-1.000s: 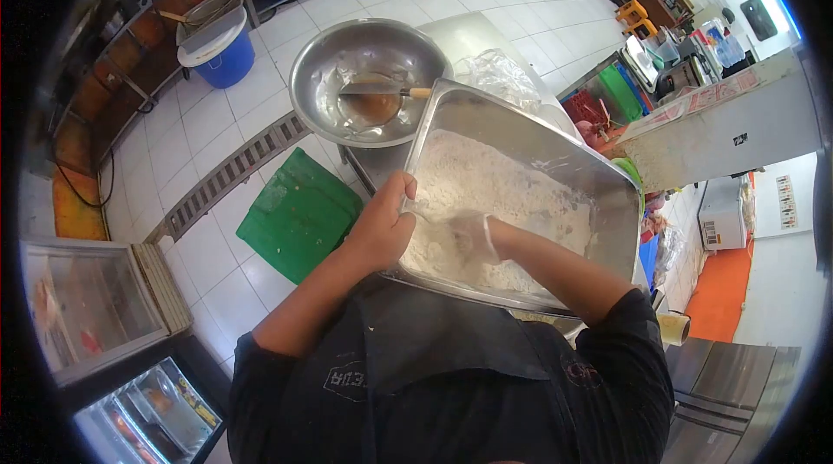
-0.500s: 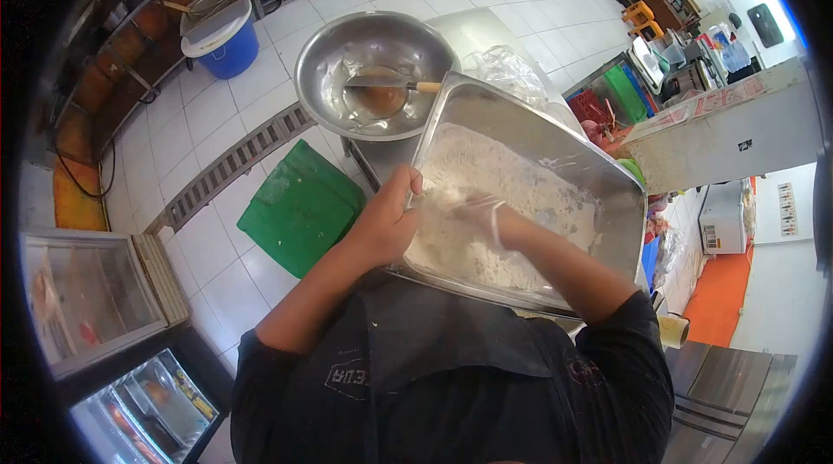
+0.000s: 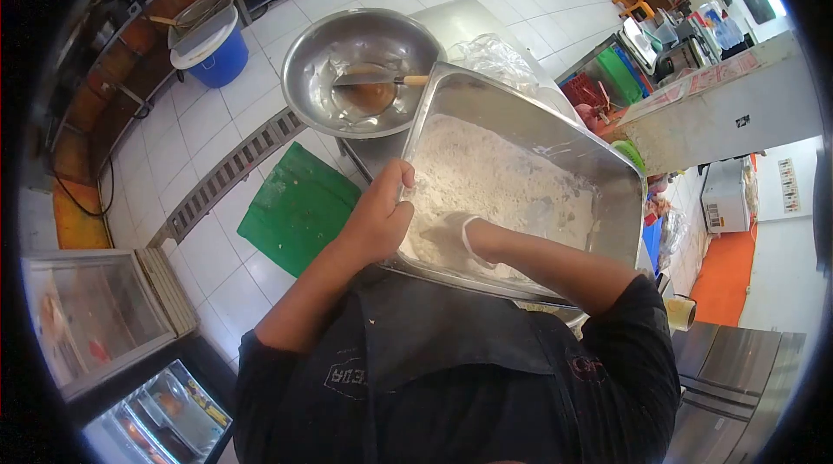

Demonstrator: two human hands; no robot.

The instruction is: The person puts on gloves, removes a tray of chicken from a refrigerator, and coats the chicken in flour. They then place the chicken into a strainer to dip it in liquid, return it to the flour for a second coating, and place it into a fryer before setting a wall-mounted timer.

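Note:
A deep rectangular metal pan point(image 3: 529, 104) holds a layer of pale flour point(image 3: 486, 171), with clumps and a greyish patch toward its right end. My left hand point(image 3: 382, 217) is closed around the pan's left rim, thumb uppermost. Inside the pan, my right hand point(image 3: 449, 237) reaches into the flour near the front left corner. It wears a thin glove, whose pale cuff shows at the wrist, and the flour-coated fingers blend into the powder. Beyond the pan's left corner stands a wide steel bowl point(image 3: 304, 61), with a knife point(image 3: 375, 80) laid across it and brownish liquid at the bottom.
Crumpled clear plastic point(image 3: 499, 61) lies on the metal table point(image 3: 464, 17) behind the pan. On the tiled floor to the left are a green crate-like box point(image 3: 299, 208), a drain grate point(image 3: 234, 171) and a blue bucket point(image 3: 221, 61). A pillar point(image 3: 729, 113) rises at right.
My right hand has moved forward-left to nearer the pan's front edge, pressing lower into the flour. My left hand keeps its grip on the rim. The view has shifted slightly.

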